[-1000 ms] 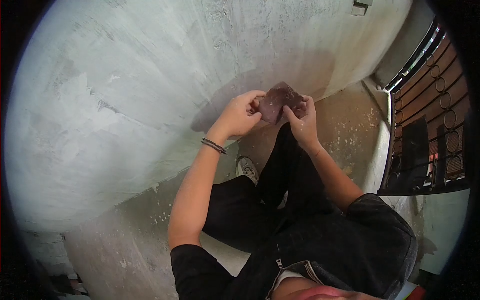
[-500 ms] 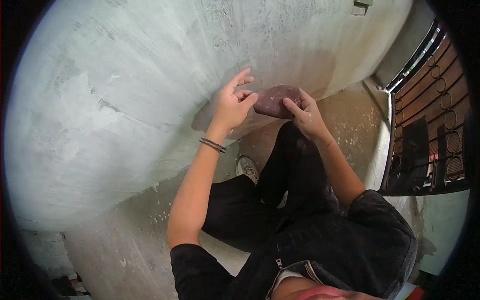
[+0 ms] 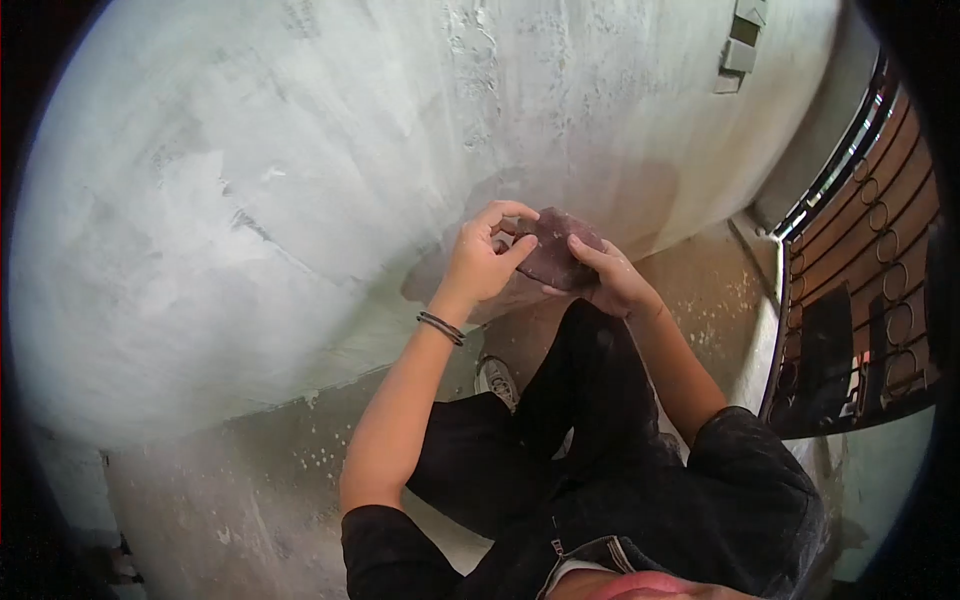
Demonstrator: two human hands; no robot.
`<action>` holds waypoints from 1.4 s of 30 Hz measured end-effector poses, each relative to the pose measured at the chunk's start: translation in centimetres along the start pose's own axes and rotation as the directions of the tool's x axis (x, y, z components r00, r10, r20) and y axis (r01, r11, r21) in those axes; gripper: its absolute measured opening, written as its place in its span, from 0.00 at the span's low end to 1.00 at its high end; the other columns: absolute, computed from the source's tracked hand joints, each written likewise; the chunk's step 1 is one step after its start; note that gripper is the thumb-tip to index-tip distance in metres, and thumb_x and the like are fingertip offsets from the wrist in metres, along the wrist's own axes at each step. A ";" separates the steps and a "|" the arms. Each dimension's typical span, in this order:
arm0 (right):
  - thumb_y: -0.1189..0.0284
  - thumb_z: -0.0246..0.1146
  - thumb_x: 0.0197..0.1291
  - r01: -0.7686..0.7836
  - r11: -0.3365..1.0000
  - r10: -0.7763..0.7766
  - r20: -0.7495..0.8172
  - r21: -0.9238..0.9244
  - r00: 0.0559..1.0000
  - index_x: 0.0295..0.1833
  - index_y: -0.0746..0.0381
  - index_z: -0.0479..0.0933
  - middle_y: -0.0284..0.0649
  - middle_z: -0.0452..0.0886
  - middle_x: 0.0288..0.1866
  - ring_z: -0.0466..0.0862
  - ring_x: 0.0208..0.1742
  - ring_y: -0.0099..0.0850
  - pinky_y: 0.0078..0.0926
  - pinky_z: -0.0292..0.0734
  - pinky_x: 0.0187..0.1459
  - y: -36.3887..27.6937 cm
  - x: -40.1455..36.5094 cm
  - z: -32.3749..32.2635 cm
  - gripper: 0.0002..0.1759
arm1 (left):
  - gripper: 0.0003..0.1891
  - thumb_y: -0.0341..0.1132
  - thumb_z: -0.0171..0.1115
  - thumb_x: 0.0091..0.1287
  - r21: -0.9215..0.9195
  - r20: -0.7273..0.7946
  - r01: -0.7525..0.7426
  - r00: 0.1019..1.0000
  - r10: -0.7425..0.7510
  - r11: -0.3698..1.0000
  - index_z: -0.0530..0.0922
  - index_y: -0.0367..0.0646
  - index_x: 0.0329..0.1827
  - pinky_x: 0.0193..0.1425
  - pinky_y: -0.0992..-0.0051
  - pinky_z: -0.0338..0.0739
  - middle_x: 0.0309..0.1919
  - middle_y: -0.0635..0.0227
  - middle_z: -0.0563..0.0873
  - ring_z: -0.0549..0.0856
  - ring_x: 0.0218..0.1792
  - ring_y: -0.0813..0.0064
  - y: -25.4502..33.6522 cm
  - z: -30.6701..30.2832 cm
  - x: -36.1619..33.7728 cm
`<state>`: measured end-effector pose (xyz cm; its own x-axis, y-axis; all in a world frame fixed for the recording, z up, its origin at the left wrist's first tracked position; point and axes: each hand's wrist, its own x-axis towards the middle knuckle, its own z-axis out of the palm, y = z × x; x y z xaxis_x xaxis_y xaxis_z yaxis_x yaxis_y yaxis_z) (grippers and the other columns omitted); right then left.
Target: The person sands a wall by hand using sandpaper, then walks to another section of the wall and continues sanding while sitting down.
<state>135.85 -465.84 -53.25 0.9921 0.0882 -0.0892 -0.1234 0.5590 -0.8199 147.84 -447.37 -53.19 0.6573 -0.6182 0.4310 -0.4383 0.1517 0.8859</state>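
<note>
A reddish-brown piece of sandpaper (image 3: 562, 252), dusted with white specks, is held up between my hands before the wall. My right hand (image 3: 618, 284) grips its right side, thumb on the face turned to me and fingers behind. At the left edge, my left hand (image 3: 483, 260) pinches the sheet with thumb and fingers bent around it. Part of the fingers of both hands is hidden behind the sheet.
A patchy whitish plastered wall (image 3: 330, 190) curves ahead, with rough spots and a switch box (image 3: 738, 55) at upper right. A metal gate (image 3: 870, 270) stands on the right. My bent knee (image 3: 595, 335) is just below the hands, above a paint-spotted floor (image 3: 270, 480).
Both hands have come down with the sandpaper, and it is now tilted differently. My left fingers, raised and spread before, have curled in at its edge. The view has shifted slightly.
</note>
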 end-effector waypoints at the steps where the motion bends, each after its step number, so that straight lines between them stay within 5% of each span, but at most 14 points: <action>1: 0.61 0.58 0.77 -0.003 1.000 0.003 0.014 -0.008 1.000 0.72 0.65 0.69 0.41 0.79 0.66 0.80 0.65 0.34 0.39 0.79 0.65 -0.4 -0.2 0.4 0.26 | 0.15 0.25 0.69 0.65 0.005 -0.014 -0.006 1.000 0.006 1.000 0.82 0.44 0.55 0.38 0.81 0.75 0.41 0.68 0.84 0.82 0.36 0.84 0.2 -0.2 0.0; 10: 0.67 0.58 0.77 0.272 0.744 -0.348 -0.006 -0.610 0.938 0.59 0.71 0.80 0.36 0.85 0.53 0.80 0.53 0.23 0.25 0.77 0.55 -1.2 1.3 0.7 0.18 | 0.16 0.35 0.68 0.72 -0.328 -0.134 0.153 0.969 -0.206 0.932 0.81 0.40 0.60 0.50 0.78 0.77 0.44 0.71 0.83 0.79 0.44 0.83 2.0 -0.5 -0.6; 15: 0.72 0.61 0.74 0.403 0.557 -0.499 0.096 -0.726 0.861 0.57 0.73 0.80 0.38 0.87 0.48 0.82 0.48 0.23 0.24 0.77 0.54 -1.1 1.0 1.0 0.15 | 0.18 0.38 0.67 0.74 -0.129 0.309 0.504 0.839 -0.449 0.854 0.79 0.35 0.59 0.55 0.76 0.76 0.48 0.71 0.86 0.82 0.48 0.81 0.7 -1.7 0.0; 19: 0.72 0.62 0.73 0.336 0.521 -0.441 0.089 -0.785 0.893 0.58 0.73 0.79 0.39 0.88 0.48 0.82 0.47 0.23 0.25 0.77 0.54 -1.0 0.5 1.1 0.16 | 0.15 0.36 0.69 0.72 -0.119 0.249 0.366 0.911 -0.329 0.923 0.79 0.36 0.54 0.54 0.76 0.77 0.45 0.72 0.85 0.82 0.47 0.80 -0.6 -1.3 -0.7; 24: 0.75 0.62 0.72 0.329 0.583 -0.316 0.165 -0.743 0.934 0.63 0.72 0.77 0.39 0.85 0.56 0.79 0.55 0.24 0.27 0.75 0.59 -0.1 0.8 -0.1 0.18 | 0.22 0.33 0.75 0.63 0.345 -0.059 0.170 0.985 -0.159 0.923 0.74 0.42 0.57 0.50 0.73 0.80 0.45 0.67 0.83 0.84 0.48 0.74 2.2 -1.0 -0.6; 26: 0.79 0.57 0.73 0.279 0.589 -0.297 0.119 -0.758 0.948 0.66 0.72 0.76 0.42 0.84 0.62 0.78 0.62 0.27 0.27 0.71 0.66 -2.0 1.1 -0.9 0.19 | 0.25 0.32 0.75 0.63 0.303 -0.097 0.079 0.994 -0.051 0.950 0.72 0.43 0.59 0.50 0.72 0.81 0.49 0.65 0.82 0.84 0.48 0.73 1.3 -0.6 -0.4; 28: 0.82 0.52 0.74 0.510 0.195 -0.685 0.256 -0.838 0.683 0.70 0.70 0.73 0.45 0.81 0.67 0.77 0.70 0.30 0.27 0.66 0.72 -5.7 2.5 -2.7 0.21 | 0.27 0.32 0.75 0.62 0.263 -0.150 -0.003 0.988 0.044 0.965 0.71 0.44 0.62 0.49 0.71 0.82 0.52 0.64 0.81 0.84 0.48 0.72 1.3 -0.8 -0.2; 30: 0.84 0.47 0.74 0.483 0.064 -0.900 0.159 -0.873 0.406 0.73 0.69 0.70 0.48 0.77 0.72 0.73 0.75 0.33 0.25 0.61 0.75 -11.1 4.7 -4.4 0.24 | 0.30 0.30 0.74 0.62 0.185 -0.202 0.049 0.979 -0.011 0.981 0.69 0.46 0.65 0.49 0.70 0.82 0.57 0.64 0.79 0.84 0.49 0.72 1.8 -1.0 -0.2; 31: 0.71 0.51 0.77 0.410 -0.100 -0.972 0.176 -0.906 0.153 0.65 0.73 0.77 0.52 0.83 0.63 0.80 0.67 0.35 0.26 0.69 0.69 -13.7 5.8 -4.1 0.20 | 0.30 0.31 0.74 0.63 0.205 -0.185 0.040 0.983 -0.002 0.978 0.68 0.47 0.66 0.49 0.70 0.82 0.58 0.64 0.79 0.84 0.50 0.72 1.7 -1.1 -0.2; 32: 0.75 0.49 0.76 0.377 0.052 -0.989 0.003 -0.925 0.145 0.70 0.72 0.70 0.51 0.76 0.71 0.74 0.73 0.35 0.27 0.65 0.73 -16.6 7.2 -4.7 0.22 | 0.30 0.31 0.74 0.63 0.201 -0.182 0.032 0.983 0.005 0.979 0.68 0.47 0.66 0.49 0.70 0.82 0.58 0.64 0.79 0.84 0.50 0.72 1.5 -1.0 -0.3; 34: 0.77 0.48 0.74 0.303 0.039 -0.999 -0.046 -0.952 -0.017 0.77 0.72 0.62 0.53 0.66 0.79 0.65 0.81 0.39 0.32 0.57 0.78 -22.5 11.9 -7.0 0.28 | 0.30 0.31 0.73 0.64 0.226 -0.144 0.053 0.989 -0.021 0.973 0.68 0.47 0.67 0.48 0.70 0.82 0.58 0.64 0.79 0.84 0.50 0.72 1.1 -1.0 -0.3; 35: 0.75 0.49 0.73 0.232 -0.122 -0.984 0.087 -0.965 -0.156 0.77 0.73 0.60 0.56 0.63 0.80 0.61 0.83 0.43 0.35 0.54 0.79 -25.1 14.7 -7.8 0.30 | 0.30 0.31 0.73 0.64 0.229 -0.143 0.049 0.990 -0.016 0.972 0.68 0.47 0.67 0.48 0.70 0.82 0.58 0.64 0.79 0.84 0.50 0.72 1.0 -1.1 -0.4; 38: 0.67 0.45 0.73 0.185 0.108 -0.954 -0.154 -0.977 -0.256 0.79 0.74 0.55 0.63 0.51 0.83 0.48 0.85 0.57 0.46 0.39 0.82 -29.0 17.5 -2.0 0.34 | 0.30 0.32 0.72 0.65 0.268 -0.095 0.052 0.995 -0.027 0.962 0.67 0.47 0.68 0.48 0.70 0.82 0.58 0.63 0.79 0.84 0.50 0.71 0.9 -1.0 -0.3; 42: 0.58 0.36 0.78 0.208 0.005 -0.986 -0.040 -0.978 -0.164 0.82 0.71 0.50 0.58 0.44 0.86 0.40 0.86 0.53 0.48 0.31 0.83 -30.9 17.6 5.5 0.36 | 0.28 0.31 0.69 0.67 0.248 -0.085 0.070 0.995 -0.050 0.966 0.67 0.47 0.69 0.48 0.70 0.82 0.57 0.63 0.82 0.86 0.48 0.70 0.9 -0.8 -0.2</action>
<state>157.04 -477.02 -26.31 -0.0400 -0.5981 0.8005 0.2274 -0.7855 -0.5755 147.81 -446.45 -52.31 0.7282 -0.5568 0.3995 -0.5301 -0.0881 0.8434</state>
